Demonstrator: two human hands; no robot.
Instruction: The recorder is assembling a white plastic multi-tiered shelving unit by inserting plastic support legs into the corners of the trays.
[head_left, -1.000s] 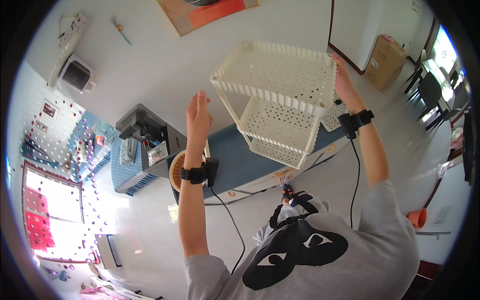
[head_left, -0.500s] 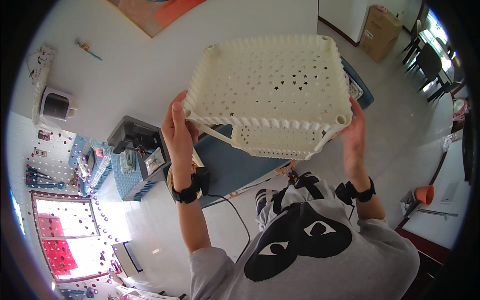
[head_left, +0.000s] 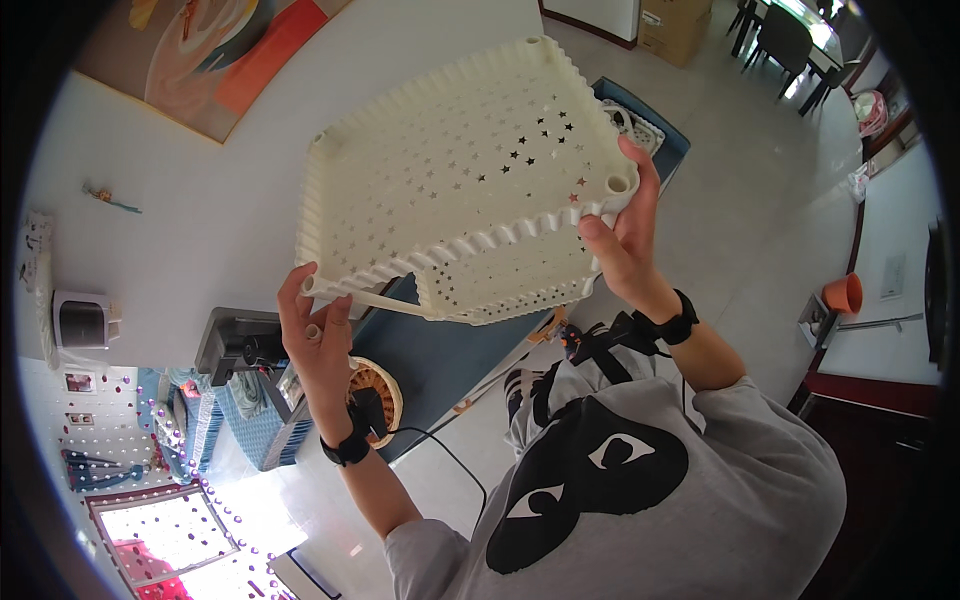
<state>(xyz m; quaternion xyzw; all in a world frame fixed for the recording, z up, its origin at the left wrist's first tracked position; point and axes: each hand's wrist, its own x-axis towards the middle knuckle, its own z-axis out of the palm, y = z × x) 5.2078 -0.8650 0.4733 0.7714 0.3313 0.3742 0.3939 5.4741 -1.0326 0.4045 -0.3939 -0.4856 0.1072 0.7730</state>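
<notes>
Both hands hold up a cream plastic storage rack point(head_left: 450, 150). Its tray has star-shaped holes, a wavy rim and round sockets at the corners. A second, lower tier point(head_left: 510, 275) shows beneath, joined by thin poles. My left hand point(head_left: 318, 350) grips the near left corner, its fingertips at the socket and pole there; a small pale round piece shows between the fingers, too small to name. My right hand point(head_left: 630, 240) is closed round the near right corner, thumb on the rim beside the socket. The rack hangs tilted, lower on the left, above a blue-grey table.
The blue-grey table point(head_left: 430, 355) carries a round wicker basket point(head_left: 375, 400) near my left wrist and a white perforated tray point(head_left: 648, 132) at its far end. A dark grey machine point(head_left: 235, 345) stands at the left. A framed picture point(head_left: 190, 75) hangs on the wall; chairs point(head_left: 785, 45) stand far right.
The rack has turned and moved left, its left side dropping lower. My right hand has shifted its hold, with the thumb now over the rim. The view has swung too.
</notes>
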